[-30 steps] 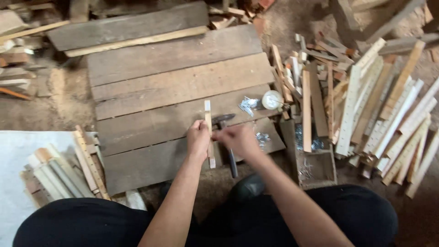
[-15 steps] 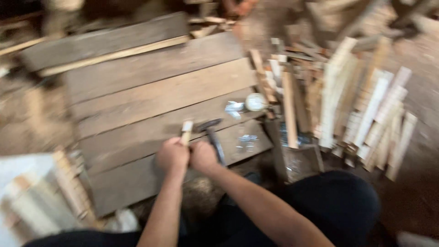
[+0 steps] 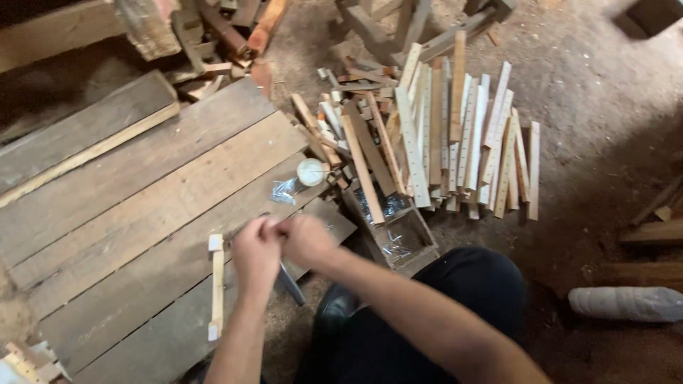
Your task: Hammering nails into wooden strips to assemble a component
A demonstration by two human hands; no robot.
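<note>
- Hands met over the near edge of the plank platform (image 3: pixel 142 192): the left hand (image 3: pixel 255 257) and right hand (image 3: pixel 306 240) were pressed knuckle to knuckle, both curled up tight.
- Dark handle (image 3: pixel 290 283) poked out below the two fists, angled down toward the person's knee; which fist actually clamped it I could not tell, and the tool's head was hidden behind the fingers.
- One pale wooden strip (image 3: pixel 216 287) lay flat on the planks just left of the left hand, a small block at each end, apart from the fingers.
- One round white tin (image 3: pixel 311 171) sat at the platform's far right edge, with a crumpled clear plastic bag (image 3: pixel 284 190) just beside it.
- One shallow wooden box (image 3: pixel 395 235) stood on the dirt right of the hands, shiny plastic inside, hard against the person's dark trouser leg.
- Beyond the box sprawled a heap of pale slats (image 3: pixel 455 142), too many and too overlapped to count.
- Four broad boards made up the platform top as far as I could see, with a thinner pale batten along the far one.
- One whitish cylinder (image 3: pixel 626 304) lay on the ground at far right, well apart from everything.
</note>
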